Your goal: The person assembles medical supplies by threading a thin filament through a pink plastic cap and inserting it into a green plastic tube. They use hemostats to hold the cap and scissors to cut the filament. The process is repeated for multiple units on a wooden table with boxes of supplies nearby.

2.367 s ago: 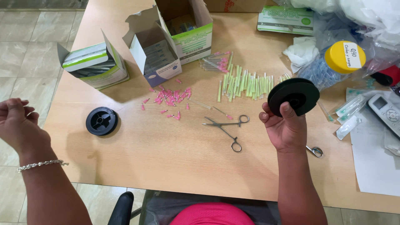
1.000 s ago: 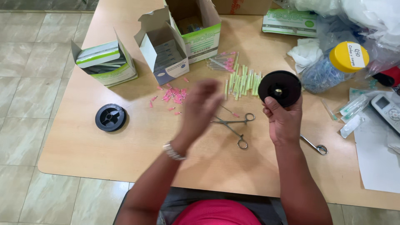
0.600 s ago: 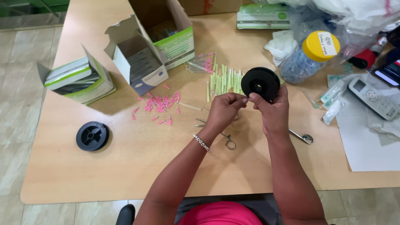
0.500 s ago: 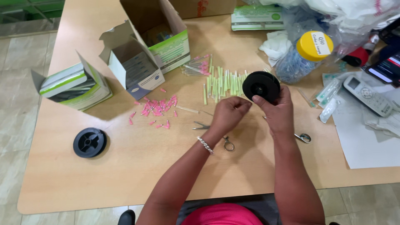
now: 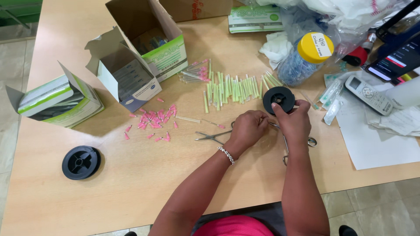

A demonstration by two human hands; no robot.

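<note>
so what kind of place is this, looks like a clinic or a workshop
Probably a small workroom for medical supplies rather than a clinic. On the wooden table lie rows of green capped needles, open cartons and forceps, while the right hand holds a black spool.

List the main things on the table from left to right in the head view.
Green and white box → black spool on the table → pink caps → green sticks → black spool in the right hand → yellow-lidded jar → white remote.

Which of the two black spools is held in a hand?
The black spool beside the green needle caps, held by the right hand; the other spool lies alone at the table's left.
</note>
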